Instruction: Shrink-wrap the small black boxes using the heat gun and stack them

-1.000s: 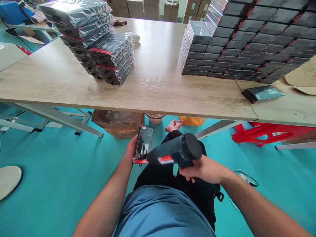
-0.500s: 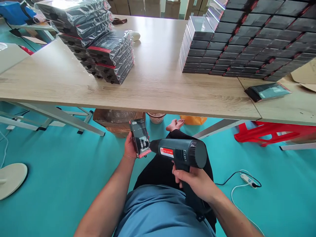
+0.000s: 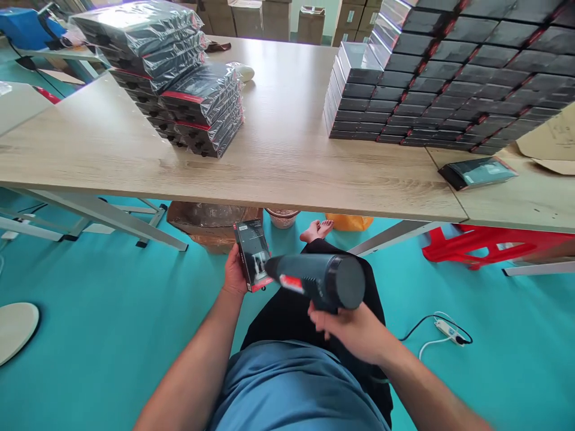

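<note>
My left hand (image 3: 235, 272) grips a flat black box (image 3: 252, 252) with a red lower edge, held upright below the table's front edge. My right hand (image 3: 344, 326) is wrapped round the handle of a dark heat gun (image 3: 318, 278), slightly blurred. The gun's nozzle points left and lies close to the box's right side; whether they touch I cannot tell. On the table (image 3: 287, 173) at the left stand film-wrapped black boxes (image 3: 197, 96) in stacks. A large stack of dark boxes with red edges (image 3: 431, 84) rises at the right.
A single wrapped box (image 3: 480, 172) lies at the table's right, near brown cardboard (image 3: 550, 140). Under the table are a carton (image 3: 211, 224), a small bin (image 3: 282, 218), an orange bag (image 3: 349, 222) and a red stool (image 3: 489, 242). A power strip (image 3: 449, 331) with cables lies on the floor.
The heat gun has turned and shifted a little left, its rear end now facing me more. My left hand holds the box in nearly the same place. The view has shifted slightly.
</note>
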Demonstrator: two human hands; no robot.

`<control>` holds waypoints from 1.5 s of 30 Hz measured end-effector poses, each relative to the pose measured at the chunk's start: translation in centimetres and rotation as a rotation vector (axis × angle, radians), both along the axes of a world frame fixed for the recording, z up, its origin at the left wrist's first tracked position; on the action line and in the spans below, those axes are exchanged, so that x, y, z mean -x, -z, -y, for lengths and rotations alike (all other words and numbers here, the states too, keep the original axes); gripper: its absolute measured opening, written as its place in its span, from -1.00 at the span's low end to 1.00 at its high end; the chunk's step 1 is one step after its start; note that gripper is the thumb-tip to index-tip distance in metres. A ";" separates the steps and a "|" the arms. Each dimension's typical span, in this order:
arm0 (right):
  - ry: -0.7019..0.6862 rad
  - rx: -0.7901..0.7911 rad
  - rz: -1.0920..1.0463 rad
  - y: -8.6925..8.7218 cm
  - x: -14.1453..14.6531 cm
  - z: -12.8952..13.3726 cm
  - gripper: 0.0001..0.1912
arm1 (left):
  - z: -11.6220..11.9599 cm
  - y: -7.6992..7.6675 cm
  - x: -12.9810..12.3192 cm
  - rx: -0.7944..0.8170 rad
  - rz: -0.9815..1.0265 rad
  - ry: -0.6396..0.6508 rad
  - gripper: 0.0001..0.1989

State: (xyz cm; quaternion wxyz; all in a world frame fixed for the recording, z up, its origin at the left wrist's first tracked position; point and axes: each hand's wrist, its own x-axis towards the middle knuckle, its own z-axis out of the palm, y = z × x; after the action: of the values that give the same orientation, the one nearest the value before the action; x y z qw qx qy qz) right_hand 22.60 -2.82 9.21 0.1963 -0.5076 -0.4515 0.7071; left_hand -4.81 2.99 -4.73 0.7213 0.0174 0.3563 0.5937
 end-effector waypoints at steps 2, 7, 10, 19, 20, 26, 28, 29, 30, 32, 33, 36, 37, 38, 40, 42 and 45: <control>0.097 -0.076 0.042 -0.2 -0.1 -1.7 -0.72 | 0.1 -0.1 0.1 0.043 -0.002 0.082 -0.40; 0.020 -0.136 -0.096 -1.7 0.1 -5.3 -0.78 | 0.3 -0.1 0.0 0.089 0.003 0.200 -0.44; -0.007 -0.112 -0.040 -2.1 -0.1 -5.2 -0.79 | 0.4 0.2 0.1 0.121 0.004 0.148 -0.47; 0.173 -0.050 -0.012 0.2 0.5 -2.5 -0.65 | 0.0 0.4 0.1 0.079 0.041 0.039 -0.43; 0.146 -0.023 -0.051 0.2 0.7 -2.4 -0.64 | -0.1 0.4 0.0 0.084 0.034 0.025 -0.46; 0.248 -0.127 -0.003 -0.3 0.9 -3.4 -0.66 | -0.2 -0.3 -0.2 0.077 0.028 0.140 -0.41; 0.190 -0.152 -0.033 -0.8 0.9 -4.2 -0.69 | -0.1 -0.3 -0.3 0.087 0.030 0.213 -0.42; 0.141 -0.166 -0.061 -1.2 0.8 -4.4 -0.72 | 0.0 -0.3 -0.3 0.101 0.029 0.243 -0.41; 0.095 -0.184 -0.075 -1.5 0.8 -4.5 -0.77 | 0.0 -0.2 -0.4 0.114 0.030 0.265 -0.41; 0.005 -0.190 -0.055 -2.2 0.7 -4.2 -0.86 | 0.1 0.0 -0.4 0.138 0.033 0.287 -0.41; -0.069 -0.162 -0.032 -2.6 0.7 -3.9 -0.90 | 0.2 0.1 -0.3 0.144 0.037 0.288 -0.43; -0.355 -0.102 0.018 -3.1 0.5 -2.8 -0.95 | 0.2 0.1 0.0 0.138 0.049 0.270 -0.42; -0.402 -0.118 0.021 -3.0 0.5 -2.7 -0.93 | 0.2 0.1 0.1 0.134 0.047 0.265 -0.40; -0.393 -0.144 0.024 -2.9 0.5 -2.7 -0.93 | 0.2 0.0 0.1 0.135 0.041 0.261 -0.39; -0.233 -0.185 0.033 -2.3 0.5 -3.4 -0.95 | 0.2 0.0 0.3 0.140 0.026 0.250 -0.38; -0.062 -0.183 0.045 -1.6 0.2 -4.4 -0.89 | 0.2 0.0 0.4 0.124 0.028 0.246 -0.37; -0.045 -0.138 0.026 -1.1 -0.8 -4.9 -0.85 | 0.3 0.0 0.6 0.101 0.025 0.261 -0.35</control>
State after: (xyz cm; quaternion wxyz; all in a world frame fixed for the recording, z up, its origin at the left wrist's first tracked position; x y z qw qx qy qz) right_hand 23.43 2.03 10.36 0.2087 -0.4917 -0.5129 0.6720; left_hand -5.45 2.68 -4.72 0.7967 0.0202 0.3715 0.4763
